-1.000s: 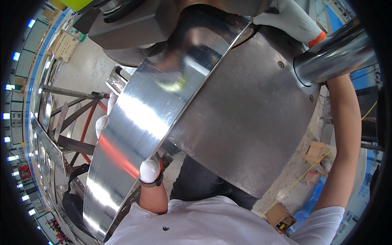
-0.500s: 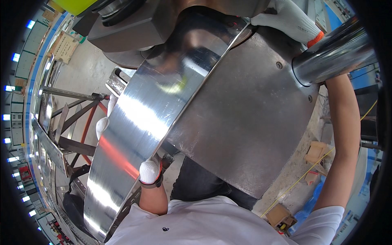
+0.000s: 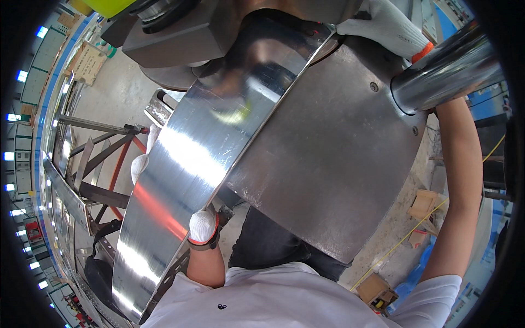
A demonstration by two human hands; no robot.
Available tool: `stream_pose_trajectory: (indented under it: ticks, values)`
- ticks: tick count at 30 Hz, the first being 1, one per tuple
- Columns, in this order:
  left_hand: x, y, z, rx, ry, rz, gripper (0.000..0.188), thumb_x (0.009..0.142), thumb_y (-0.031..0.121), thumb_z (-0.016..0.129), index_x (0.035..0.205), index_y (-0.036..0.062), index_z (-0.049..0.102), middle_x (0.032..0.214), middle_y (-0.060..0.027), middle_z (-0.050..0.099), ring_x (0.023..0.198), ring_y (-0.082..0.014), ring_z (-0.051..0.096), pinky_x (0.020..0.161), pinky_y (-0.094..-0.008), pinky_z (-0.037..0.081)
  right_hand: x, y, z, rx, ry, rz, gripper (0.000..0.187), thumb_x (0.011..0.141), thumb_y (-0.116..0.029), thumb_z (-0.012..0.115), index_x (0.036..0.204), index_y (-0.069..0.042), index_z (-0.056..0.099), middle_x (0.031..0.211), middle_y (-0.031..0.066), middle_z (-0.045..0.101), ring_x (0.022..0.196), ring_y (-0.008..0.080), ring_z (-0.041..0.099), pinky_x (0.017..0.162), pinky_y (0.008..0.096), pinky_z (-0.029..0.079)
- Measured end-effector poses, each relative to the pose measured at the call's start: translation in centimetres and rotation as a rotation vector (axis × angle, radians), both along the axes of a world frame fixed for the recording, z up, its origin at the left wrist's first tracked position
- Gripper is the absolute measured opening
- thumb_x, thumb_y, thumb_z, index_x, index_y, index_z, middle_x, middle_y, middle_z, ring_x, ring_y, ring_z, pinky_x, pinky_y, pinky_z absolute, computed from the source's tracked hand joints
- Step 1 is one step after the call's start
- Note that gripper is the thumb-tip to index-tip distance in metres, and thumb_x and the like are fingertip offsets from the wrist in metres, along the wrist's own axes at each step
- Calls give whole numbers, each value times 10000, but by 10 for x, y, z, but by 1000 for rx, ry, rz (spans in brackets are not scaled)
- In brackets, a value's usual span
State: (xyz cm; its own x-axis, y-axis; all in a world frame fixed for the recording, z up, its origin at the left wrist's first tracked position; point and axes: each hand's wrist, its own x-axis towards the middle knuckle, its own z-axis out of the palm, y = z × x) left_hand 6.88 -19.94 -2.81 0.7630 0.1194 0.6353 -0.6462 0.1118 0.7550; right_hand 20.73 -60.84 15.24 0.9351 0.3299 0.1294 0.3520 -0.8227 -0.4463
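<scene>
- Grey steel disc plate [image 3: 333, 164]: fills the centre and right of the view, its flat dull face turned toward the person, its lower edge ending at about 6 o'clock above the dark trousers [image 3: 273, 251].
- Shiny curved sheet-metal band [image 3: 191, 164]: runs from 12 o'clock down to 7 o'clock, wrapped along the left rim of the disc plate and touching it; it carries bright glare and a red reflection low on its surface.
- Polished steel shaft [image 3: 448, 76]: enters from 2 o'clock, its round end just beside the upper right edge of the disc plate.
- Right hand [image 3: 383, 24]: white knit glove with an orange cuff, at 1 o'clock, lying on the top edge where band and plate meet; whether the fingers are curled over the rim cannot be told.
- Left hand [image 3: 202, 227]: gloved the same, at 7 o'clock, closed on the lower inner edge of the band, which rises away from it toward 12 o'clock.
- Other gloved hand [image 3: 143, 161]: at 9 o'clock, pressed against the outer left edge of the band; its owner is hidden.
- Metal frame rack [image 3: 93, 158]: at 9 o'clock, behind the band.
</scene>
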Motion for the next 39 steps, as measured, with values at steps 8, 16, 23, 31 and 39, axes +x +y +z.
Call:
stream_pose_trajectory:
  ticks: [8, 16, 23, 31, 39]
  values:
    - [8, -8, -1, -106, -36, -235, 654, 1200, 392, 436, 1746, 86, 247, 1786, -196, 337, 1619, -330, 389, 1311, -494, 406, 1, -28, -7, 30, -103, 166, 268, 964, -176, 831, 1170, -5, 827, 1113, 117, 827, 1025, 215, 752, 966, 362, 571]
    - [-3, -4, 3, -29, 14, -46, 774, 1129, 473, 523, 1740, 81, 255, 1784, -219, 328, 1619, -359, 385, 1309, -523, 390, -20, -36, 0, 262, 29, -323, 202, 1027, -187, 769, 1095, -5, 820, 974, 27, 790, 886, 107, 704, 815, 283, 563]
    - [-9, -12, 7, -12, 57, 9, 911, 1050, 566, 605, 1735, 75, 258, 1788, -239, 311, 1628, -389, 366, 1318, -552, 364, -23, -37, -4, 272, -18, -306, 206, 1044, -191, 747, 1096, -8, 824, 908, -1, 761, 826, 86, 670, 749, 280, 542]
    - [-9, -15, 6, -326, 123, -165, 1072, 960, 672, 700, 1729, 68, 262, 1792, -262, 292, 1638, -422, 343, 1329, -584, 334, -22, -36, -5, 221, -77, -294, 201, 1038, -178, 738, 1088, -3, 823, 910, 20, 771, 835, 99, 679, 765, 288, 551]
    - [-14, -16, 17, 104, 171, 201, 1214, 878, 773, 731, 1747, 74, 250, 1807, -252, 278, 1664, -440, 307, 1356, -597, 287, -29, -25, -3, 218, -114, -302, 196, 1032, -169, 731, 1076, -3, 826, 909, 23, 784, 844, 93, 684, 778, 291, 558]
